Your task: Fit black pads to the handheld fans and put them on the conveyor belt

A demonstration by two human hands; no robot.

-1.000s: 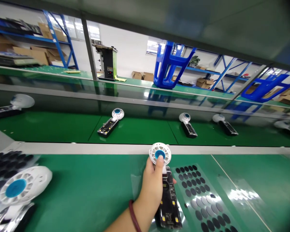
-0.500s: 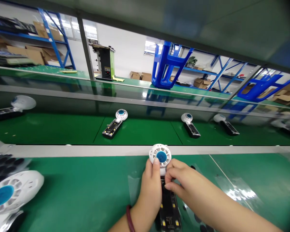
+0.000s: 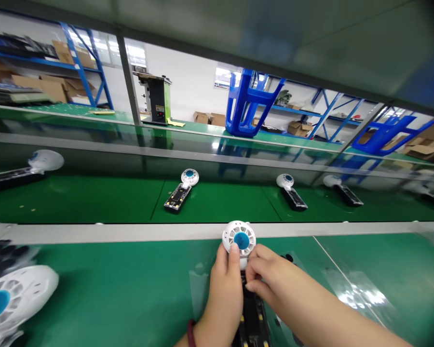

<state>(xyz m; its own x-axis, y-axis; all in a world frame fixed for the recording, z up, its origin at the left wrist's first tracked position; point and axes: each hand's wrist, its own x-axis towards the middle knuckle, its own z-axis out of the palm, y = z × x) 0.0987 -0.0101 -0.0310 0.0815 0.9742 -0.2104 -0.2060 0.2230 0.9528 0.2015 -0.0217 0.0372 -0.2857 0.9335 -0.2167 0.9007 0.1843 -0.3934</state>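
Observation:
A handheld fan [image 3: 252, 313] with an uncovered black body points away from me, its round, slotted white head [image 3: 246, 229] farthest off. A blue disc covers the middle of that head. My left hand [image 3: 226, 284] grips the fan by its head, thumb on top near the disc's lower edge. At the white neck, just below the head, the fingers of my right hand [image 3: 262, 270] are pinched together. Whatever lies between those fingertips is hidden. Both forearms partly cover the black body.
Another fan [image 3: 25, 299] lies close by at the left, beside a sheet of black round pieces [image 3: 3, 258]. Several fans, one here [image 3: 177, 197], lie on the green belt [image 3: 224, 200] beyond the pale rail [image 3: 130, 233]. Clear film [image 3: 358, 289] lies at right. A shelf [image 3: 275, 33] hangs overhead.
The fans on the belt have shifted to the right. My view has tilted slightly, so most things sit lower. Both hands keep their places at the fan's head and neck.

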